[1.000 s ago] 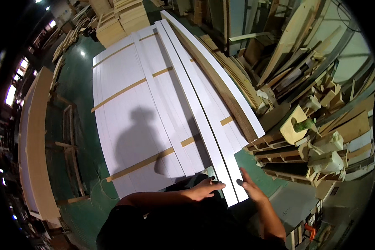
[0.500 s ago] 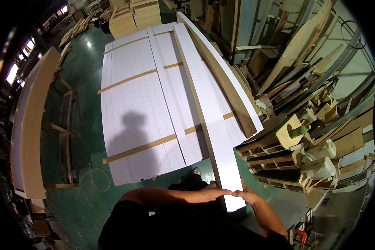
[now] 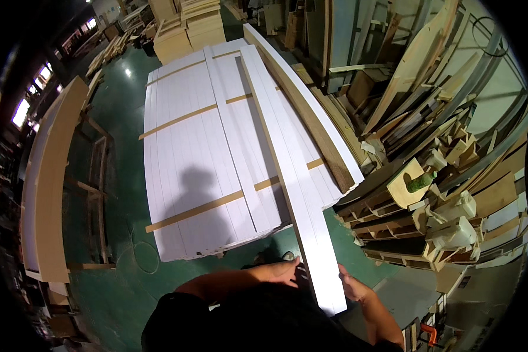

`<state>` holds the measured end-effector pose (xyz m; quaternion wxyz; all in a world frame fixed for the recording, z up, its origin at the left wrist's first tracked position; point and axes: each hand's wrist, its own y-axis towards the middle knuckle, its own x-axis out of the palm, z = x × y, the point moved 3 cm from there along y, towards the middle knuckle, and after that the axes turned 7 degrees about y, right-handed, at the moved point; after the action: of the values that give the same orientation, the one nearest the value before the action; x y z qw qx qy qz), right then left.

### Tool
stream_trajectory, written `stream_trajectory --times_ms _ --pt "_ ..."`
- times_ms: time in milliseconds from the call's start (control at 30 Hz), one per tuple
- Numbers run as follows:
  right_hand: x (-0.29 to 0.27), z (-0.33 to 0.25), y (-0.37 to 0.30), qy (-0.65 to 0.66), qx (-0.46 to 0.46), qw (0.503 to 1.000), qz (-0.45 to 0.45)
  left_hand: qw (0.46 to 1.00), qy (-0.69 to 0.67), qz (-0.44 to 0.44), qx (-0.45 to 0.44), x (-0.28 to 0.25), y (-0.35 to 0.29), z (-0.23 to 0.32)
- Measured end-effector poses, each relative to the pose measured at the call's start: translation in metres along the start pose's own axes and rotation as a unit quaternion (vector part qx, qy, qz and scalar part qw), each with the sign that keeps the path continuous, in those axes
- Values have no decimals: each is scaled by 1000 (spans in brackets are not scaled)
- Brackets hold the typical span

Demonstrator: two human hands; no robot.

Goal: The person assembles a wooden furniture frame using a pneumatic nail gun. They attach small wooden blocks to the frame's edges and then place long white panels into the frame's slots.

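Observation:
A long white board [image 3: 311, 220] lies lengthwise over a stack of white panels [image 3: 188, 141], its near end jutting out past the stack toward me. My left hand [image 3: 283, 272] is just left of this overhanging end, fingers spread and apart, holding nothing. At the right edge of the same board is my right hand [image 3: 355, 288], its visible fingers against the edge; the rest are hidden beside or below it. A second white board with a brown side [image 3: 317, 126] rests on the stack's right part.
Brown strips [image 3: 199, 210] cross the stack. To the left, a long tan-sided panel [image 3: 50, 193] stands on a wooden frame [image 3: 97, 193]. Wood offcuts [image 3: 446, 135] and shelving pieces crowd the right. A thin loop of cord [image 3: 139, 258] lies on the green floor.
My left hand has come off the board and moved left, its fingers spreading. The right thumb has drawn back from the top face to the right edge. The view has shifted slightly.

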<state>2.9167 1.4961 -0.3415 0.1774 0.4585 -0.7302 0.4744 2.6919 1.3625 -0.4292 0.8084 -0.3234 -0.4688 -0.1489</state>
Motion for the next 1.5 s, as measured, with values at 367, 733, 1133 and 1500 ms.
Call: stream_trajectory --times_ms 367,733,1133,1500 --pt "-27 57 -17 95 -74 989 86 905 52 401 131 26 -63 103" --pt "48 114 -46 363 -184 813 417 591 500 500 387 -163 -136 559" --pt "57 93 -31 282 -251 812 445 599 350 594 407 -317 -95 800" --pt "61 112 -65 325 -225 728 560 825 137 168 521 -287 -93 619"
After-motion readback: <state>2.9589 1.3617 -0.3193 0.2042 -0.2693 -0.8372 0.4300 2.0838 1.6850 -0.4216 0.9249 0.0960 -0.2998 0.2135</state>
